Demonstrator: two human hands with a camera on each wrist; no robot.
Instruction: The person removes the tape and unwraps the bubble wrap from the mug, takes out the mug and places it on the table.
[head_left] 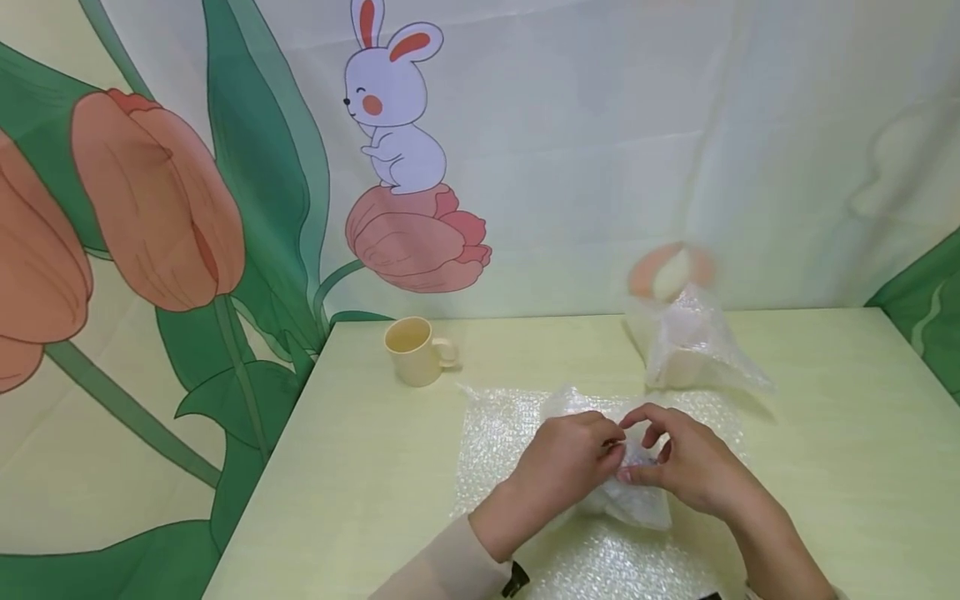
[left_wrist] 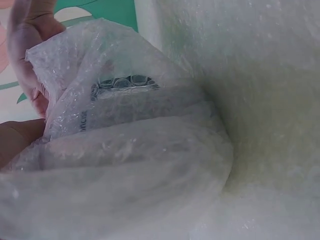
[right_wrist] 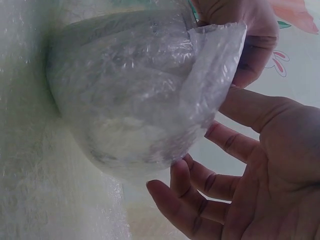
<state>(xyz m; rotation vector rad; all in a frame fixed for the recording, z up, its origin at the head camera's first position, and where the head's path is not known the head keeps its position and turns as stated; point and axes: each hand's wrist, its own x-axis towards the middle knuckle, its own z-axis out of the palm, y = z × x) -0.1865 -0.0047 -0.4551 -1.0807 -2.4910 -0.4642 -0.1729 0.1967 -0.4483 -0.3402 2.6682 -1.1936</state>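
In the head view, a bundle in bubble wrap [head_left: 633,504] sits before me, on top of a flat bubble wrap sheet [head_left: 495,442]. My left hand [head_left: 566,454] pinches the gathered wrap at the bundle's top. From the other side, my right hand [head_left: 697,462] holds the same wrap edge between thumb and fingers; its other fingers are spread along the side. The left wrist view shows a rounded item inside the wrapped bundle [left_wrist: 130,150], with dark printed shapes and lettering through the film. A raised wrap flap [right_wrist: 220,65] stands between both hands in the right wrist view.
A pale yellow mug [head_left: 416,357] stands at the back left of the light green table [head_left: 337,492], its handle to the right. Another bubble-wrapped bundle [head_left: 678,337] stands at the back right. Behind the table hangs a printed cloth [head_left: 570,167] with tulips and a rabbit.
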